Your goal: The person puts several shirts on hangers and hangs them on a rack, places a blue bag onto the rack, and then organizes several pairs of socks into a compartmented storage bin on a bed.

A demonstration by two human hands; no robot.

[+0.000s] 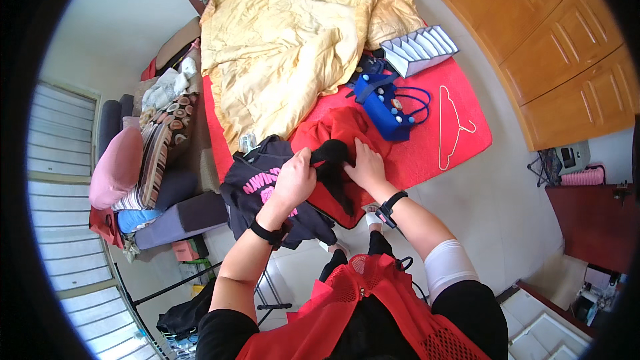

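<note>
Since black cloth [333,152] sits bunched over red garment [333,127] near bed's [467,120] edge, even, gentle tension seems best: left hand [297,177] clenched on cloth; right hand [365,167] opposite, grip unclear from here; dark printed top [270,152] beside.

Red garment [339,125]: soft, bunched and creased; spread at the near edge of the bed [471,110], lower end hanging past it.
Black cloth [335,151]: upper part raised and folded over, darker stretch running down the garment's middle; lining or separate piece, cannot tell.
Left end of black cloth: gathered in the left hand [295,177].
Right side: right hand [367,168] against it, grip unclear.
</note>
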